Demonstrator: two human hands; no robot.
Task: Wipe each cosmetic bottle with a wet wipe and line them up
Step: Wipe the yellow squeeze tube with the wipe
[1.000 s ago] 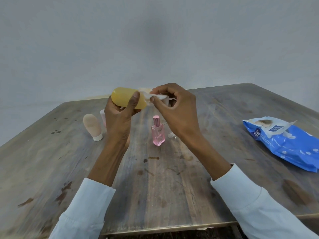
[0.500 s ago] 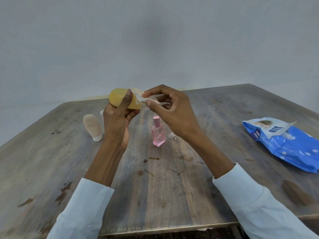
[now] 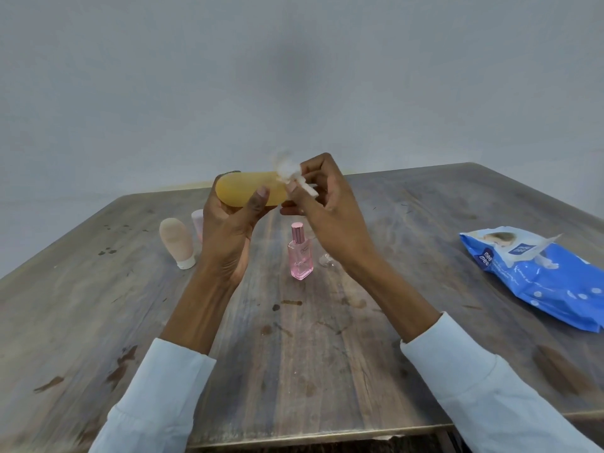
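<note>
Our left hand [image 3: 225,230] curls around the yellow bottle [image 3: 250,189], holding it sideways so our right hand [image 3: 322,204], pinching the wet wipe [image 3: 289,170], can rub its end.

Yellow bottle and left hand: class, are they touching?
Touching. The head view shows the left hand gripping the yellow bottle, thumb across its front.

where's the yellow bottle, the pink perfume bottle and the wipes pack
yellow bottle [image 3: 243,188], head view, middle of its body
pink perfume bottle [image 3: 301,258], head view, glass body below the cap
wipes pack [image 3: 549,279], head view, blue front face
</note>
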